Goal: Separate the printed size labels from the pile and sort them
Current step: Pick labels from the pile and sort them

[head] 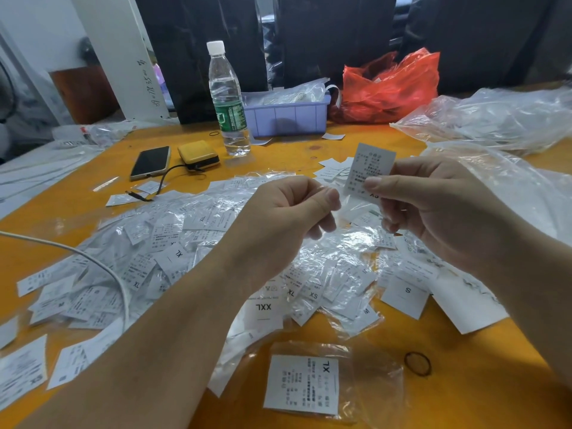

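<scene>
fingertips (pixel 373 183) of the right hand (pixel 433 209) are pinched on a thin white printed size label (pixel 370 171), held above the far pile (pixel 192 243); the left hand (pixel 291 212) is curled, apparently pinching clear film. light, floppy paper, best gripped at an edge.

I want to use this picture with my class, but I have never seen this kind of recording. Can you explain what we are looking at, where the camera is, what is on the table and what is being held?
There is no machine here: a person works with two bare hands, filmed by one camera worn on their head, looking forward and down. The right hand pinches a printed size label marked XS. The left hand is closed on a thin clear plastic sleeve. On the orange table lies a big pile of labels in plastic sleeves, marked XL, XXL, S, M. One XL label lies apart, near a rubber band. Further back stand a water bottle, a phone, a yellow power bank, a purple tray and a red bag.
</scene>
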`<state>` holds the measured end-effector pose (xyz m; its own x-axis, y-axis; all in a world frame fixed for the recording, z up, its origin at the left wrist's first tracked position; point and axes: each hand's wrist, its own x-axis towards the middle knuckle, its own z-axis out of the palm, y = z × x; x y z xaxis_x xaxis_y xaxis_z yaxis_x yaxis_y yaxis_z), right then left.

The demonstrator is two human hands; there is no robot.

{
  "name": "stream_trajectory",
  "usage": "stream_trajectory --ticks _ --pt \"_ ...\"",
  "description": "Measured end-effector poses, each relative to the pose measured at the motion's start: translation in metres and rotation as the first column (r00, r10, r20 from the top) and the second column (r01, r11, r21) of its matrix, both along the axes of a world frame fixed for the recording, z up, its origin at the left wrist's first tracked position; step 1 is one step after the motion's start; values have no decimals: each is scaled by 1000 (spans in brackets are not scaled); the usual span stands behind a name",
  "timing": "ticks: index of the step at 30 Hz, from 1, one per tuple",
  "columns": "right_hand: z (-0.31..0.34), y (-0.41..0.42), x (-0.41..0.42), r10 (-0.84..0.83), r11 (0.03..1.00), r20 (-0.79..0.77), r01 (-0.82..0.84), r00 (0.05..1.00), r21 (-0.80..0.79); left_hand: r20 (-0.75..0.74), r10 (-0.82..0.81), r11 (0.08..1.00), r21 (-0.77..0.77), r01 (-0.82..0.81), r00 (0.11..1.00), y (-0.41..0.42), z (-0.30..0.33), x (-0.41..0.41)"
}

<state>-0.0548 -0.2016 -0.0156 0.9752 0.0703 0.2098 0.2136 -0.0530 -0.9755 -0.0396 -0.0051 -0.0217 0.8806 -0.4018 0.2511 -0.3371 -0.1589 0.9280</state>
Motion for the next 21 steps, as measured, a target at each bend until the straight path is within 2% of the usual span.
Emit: stream_trajectory --ticks 4,12,16,21 --pt "0 2 1 59 996 -55 -55 997 69 -10 -6 1000 -3 6 1000 -1 1 -1" --pt "2 -6 4 -88 995 -9 88 996 55 -17 -1 1000 -24 0 1000 -1 1 -1" --pt "1 -2 0 37 999 -39 -36 999 20 -28 0 999 -37 -1 1000 -2 2 -1" --pt "1 -1 0 51 999 -34 -50 998 14 -25 -9 999 -36 8 1000 -1 2 -1"
